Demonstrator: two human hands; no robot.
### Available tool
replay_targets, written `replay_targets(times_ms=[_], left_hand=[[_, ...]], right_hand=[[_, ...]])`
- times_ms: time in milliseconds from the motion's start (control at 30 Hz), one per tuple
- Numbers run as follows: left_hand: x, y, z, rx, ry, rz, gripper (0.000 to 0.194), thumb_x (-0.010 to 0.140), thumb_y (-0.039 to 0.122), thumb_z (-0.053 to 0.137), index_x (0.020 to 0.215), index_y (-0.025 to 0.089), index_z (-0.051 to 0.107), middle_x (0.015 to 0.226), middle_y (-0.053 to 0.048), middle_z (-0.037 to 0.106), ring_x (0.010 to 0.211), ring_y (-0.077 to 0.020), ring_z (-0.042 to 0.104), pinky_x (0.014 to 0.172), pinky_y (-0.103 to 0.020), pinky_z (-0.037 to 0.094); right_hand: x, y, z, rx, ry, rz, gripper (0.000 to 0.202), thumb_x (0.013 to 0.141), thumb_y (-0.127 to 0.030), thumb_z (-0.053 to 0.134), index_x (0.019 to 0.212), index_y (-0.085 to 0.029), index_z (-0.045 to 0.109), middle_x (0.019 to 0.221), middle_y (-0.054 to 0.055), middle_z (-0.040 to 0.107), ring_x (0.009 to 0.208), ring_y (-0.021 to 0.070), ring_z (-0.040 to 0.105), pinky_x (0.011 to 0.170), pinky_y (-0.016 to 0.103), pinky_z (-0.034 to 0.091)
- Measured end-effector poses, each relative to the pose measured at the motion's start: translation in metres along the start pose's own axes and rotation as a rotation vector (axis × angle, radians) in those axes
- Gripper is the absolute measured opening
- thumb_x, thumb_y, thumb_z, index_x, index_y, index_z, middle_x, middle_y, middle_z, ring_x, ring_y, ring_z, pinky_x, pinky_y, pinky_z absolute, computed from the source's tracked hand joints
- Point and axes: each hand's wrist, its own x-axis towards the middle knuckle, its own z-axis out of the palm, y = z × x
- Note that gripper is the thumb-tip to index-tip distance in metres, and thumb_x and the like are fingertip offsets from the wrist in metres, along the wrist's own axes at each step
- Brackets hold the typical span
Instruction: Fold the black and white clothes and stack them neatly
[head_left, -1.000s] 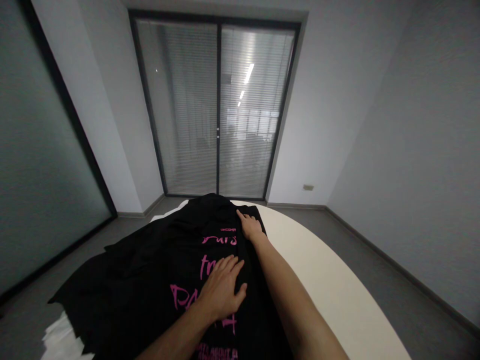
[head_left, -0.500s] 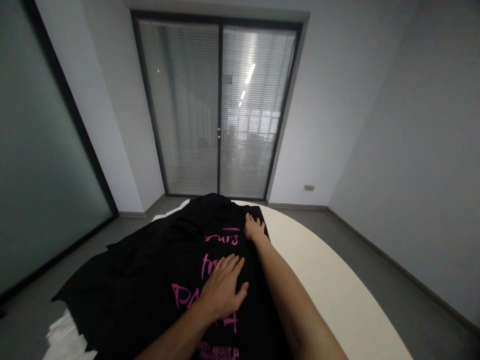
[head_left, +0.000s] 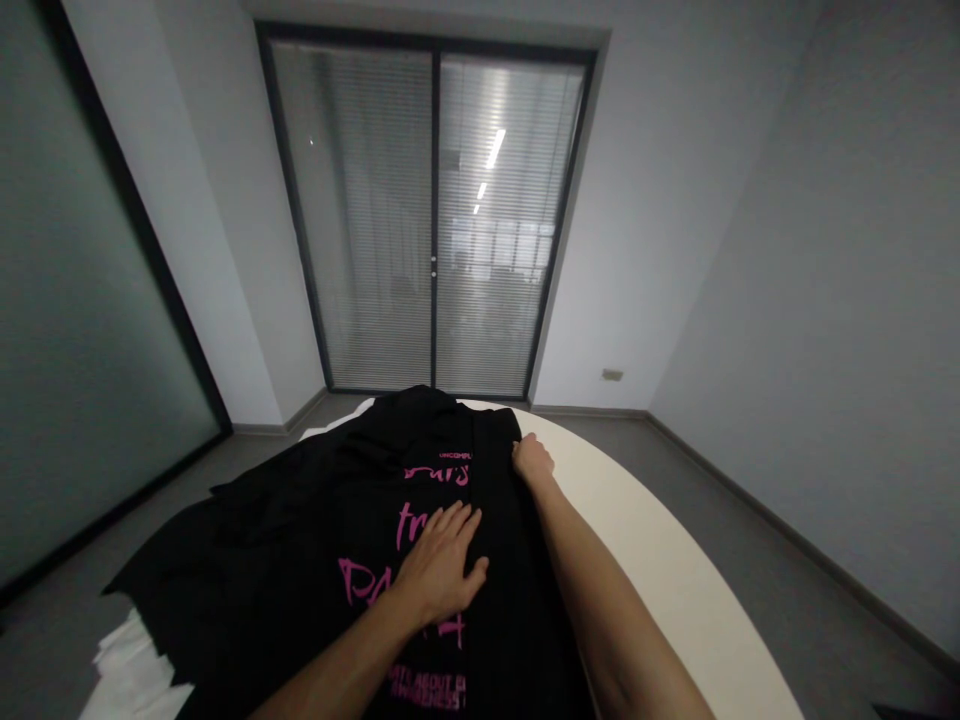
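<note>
A black T-shirt (head_left: 300, 560) with pink lettering lies spread over the table, its right side folded over in a long strip (head_left: 499, 560) that covers the ends of the printed lines. My left hand (head_left: 442, 565) rests flat on the print, fingers extended and thumb apart. At the strip's outer edge, near the far end, my right hand (head_left: 534, 458) is closed with its fingers curled on the fabric. Those fingertips are partly hidden.
The pale round table (head_left: 645, 560) shows its curved edge on the right. White crumpled material (head_left: 131, 665) sticks out beneath the shirt at lower left. Beyond stand a glass door with blinds (head_left: 360, 220), walls and a dark-framed glass panel (head_left: 82, 300).
My right hand has shifted right, from lying spread on the folded strip to curling at its outer edge. My left hand stays flat on the print.
</note>
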Motion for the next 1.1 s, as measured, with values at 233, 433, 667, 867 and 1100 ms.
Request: replay_targets(times_ms=[233, 433, 667, 867, 1100], left_hand=[[0.005, 0.018, 0.006, 0.001, -0.052, 0.015, 0.068, 0.094, 0.045, 0.046, 0.154, 0.016, 0.035, 0.161, -0.011, 0.031, 0.151, -0.0286, 0.023, 0.123, -0.052, 0.018], [0.021, 0.041, 0.019, -0.016, -0.058, 0.037, 0.068, 0.095, 0.048, 0.047, 0.154, 0.017, 0.034, 0.161, -0.014, 0.032, 0.15, -0.0321, 0.022, 0.121, -0.057, 0.017], [-0.002, 0.078, 0.001, -0.056, 0.097, 0.217, 0.042, 0.093, 0.031, 0.056, 0.135, 0.025, 0.059, 0.145, -0.009, 0.053, 0.134, -0.0285, 0.047, 0.115, -0.049, 0.034], [-0.04, 0.101, 0.012, -0.098, -0.165, 0.876, 0.037, 0.099, 0.041, 0.051, 0.136, 0.035, 0.057, 0.152, -0.002, 0.046, 0.142, -0.0286, 0.039, 0.113, -0.043, 0.037], [-0.042, 0.117, 0.032, -0.012, -0.154, 1.005, 0.025, 0.101, 0.037, 0.051, 0.112, 0.026, 0.07, 0.134, 0.004, 0.064, 0.136, -0.0226, 0.048, 0.113, -0.033, 0.038]], right_hand=[[0.002, 0.027, -0.012, 0.067, 0.01, 0.027, 0.037, 0.101, -0.038, 0.04, 0.126, -0.013, 0.049, 0.12, 0.023, 0.065, 0.111, 0.0302, 0.065, 0.087, 0.039, 0.048], [0.008, 0.057, -0.022, 0.098, 0.032, 0.03, 0.037, 0.101, -0.04, 0.038, 0.126, -0.015, 0.047, 0.122, 0.022, 0.064, 0.111, 0.0289, 0.065, 0.087, 0.038, 0.048], [0.015, 0.088, -0.032, 0.1, -0.038, -0.027, 0.057, 0.091, -0.054, 0.051, 0.132, -0.014, 0.049, 0.125, 0.019, 0.066, 0.114, 0.0291, 0.064, 0.087, 0.035, 0.049], [0.01, 0.104, -0.039, 0.06, -0.201, -0.123, 0.037, 0.086, -0.05, 0.058, 0.086, -0.015, 0.071, 0.088, 0.014, 0.076, 0.088, 0.0249, 0.071, 0.071, 0.027, 0.049], [-0.012, 0.109, -0.044, -0.014, -0.219, -0.166, 0.038, 0.09, -0.046, 0.057, 0.073, -0.017, 0.073, 0.081, 0.012, 0.076, 0.087, 0.0225, 0.072, 0.072, 0.025, 0.048]])
